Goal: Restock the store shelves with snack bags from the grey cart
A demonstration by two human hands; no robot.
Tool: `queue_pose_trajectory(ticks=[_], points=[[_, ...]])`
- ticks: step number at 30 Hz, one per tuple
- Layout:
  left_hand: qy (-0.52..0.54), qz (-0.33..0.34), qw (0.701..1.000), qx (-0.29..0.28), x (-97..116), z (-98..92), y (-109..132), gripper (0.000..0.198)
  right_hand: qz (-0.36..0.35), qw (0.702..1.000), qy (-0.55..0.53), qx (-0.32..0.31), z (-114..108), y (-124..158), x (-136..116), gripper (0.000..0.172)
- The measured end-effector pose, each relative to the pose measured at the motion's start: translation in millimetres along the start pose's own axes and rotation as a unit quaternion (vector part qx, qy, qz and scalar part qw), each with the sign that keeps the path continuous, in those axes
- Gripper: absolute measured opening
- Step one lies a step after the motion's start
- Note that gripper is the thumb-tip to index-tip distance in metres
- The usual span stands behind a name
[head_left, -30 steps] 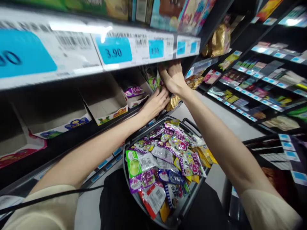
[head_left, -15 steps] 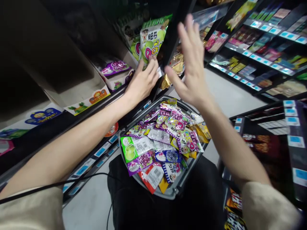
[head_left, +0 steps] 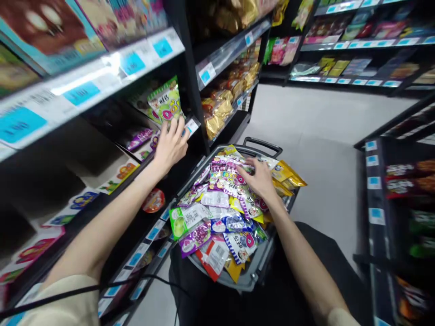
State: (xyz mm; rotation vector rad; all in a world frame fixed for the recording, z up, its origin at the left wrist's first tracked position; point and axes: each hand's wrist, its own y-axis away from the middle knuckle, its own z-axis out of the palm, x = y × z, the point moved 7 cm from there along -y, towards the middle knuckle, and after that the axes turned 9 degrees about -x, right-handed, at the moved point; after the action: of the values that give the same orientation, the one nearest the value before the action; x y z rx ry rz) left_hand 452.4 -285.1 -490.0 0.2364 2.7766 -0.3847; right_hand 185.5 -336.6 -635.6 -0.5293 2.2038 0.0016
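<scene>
My left hand reaches into the shelf on the left. Its fingers are apart and rest against the lower part of a green gummy candy packet, which stands tilted in its box. Below and to the right, a grey basket full of candy packets sits at my lap. My right hand is on the pile, its thumb and fingers bent round a purple grape gummy packet. That packet's right part is partly hidden by the hand. Red, blue and yellow packets lie around it.
A shelf edge with price tags runs above my left arm. Gold-wrapped packets fill shelves ahead. The basket's handle sticks out at its far side. Another rack stands right. A black cable crosses my left arm.
My right hand has come down from the air, where it was open, onto the packets in the basket. My left hand stays at the green packet. The view has shifted.
</scene>
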Motion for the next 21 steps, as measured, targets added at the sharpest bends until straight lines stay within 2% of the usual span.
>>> queue_pose_trajectory(ticks=[3, 6, 9, 11, 16, 18, 21], points=[[-0.066, 0.008, 0.998, -0.014, 3.2, 0.3, -1.5, 0.052, -0.039, 0.999, 0.016, -0.015, -7.6, 0.5, -1.5, 0.043], [-0.113, 0.025, 0.993, -0.033, 7.0, 0.8, -2.2, 0.048, -0.049, 0.999, -0.012, -0.016, -10.7, 2.2, 4.4, 0.047], [-0.109, 0.056, 0.991, -0.051, 13.5, -1.3, 0.2, 0.041, -0.046, 0.995, -0.093, -0.014, -5.1, 9.3, 15.0, 0.048], [-0.072, 0.052, 0.994, -0.062, 16.0, -6.0, 3.7, 0.037, -0.034, 0.988, -0.153, 0.011, -1.5, 14.9, 26.4, 0.046], [-0.041, -0.065, 0.995, -0.070, 5.0, -33.5, 21.0, 0.031, 0.014, 0.958, -0.280, 0.065, 0.2, 19.0, 51.6, 0.040], [-0.036, -0.138, 0.987, -0.077, -12.1, -48.6, 29.4, 0.031, 0.047, 0.931, -0.355, 0.074, -0.5, 18.6, 57.3, 0.036], [-0.008, -0.250, 0.962, -0.106, -50.9, -65.9, 39.8, 0.028, 0.113, 0.868, -0.477, 0.076, 4.5, 19.4, 64.3, 0.039]])
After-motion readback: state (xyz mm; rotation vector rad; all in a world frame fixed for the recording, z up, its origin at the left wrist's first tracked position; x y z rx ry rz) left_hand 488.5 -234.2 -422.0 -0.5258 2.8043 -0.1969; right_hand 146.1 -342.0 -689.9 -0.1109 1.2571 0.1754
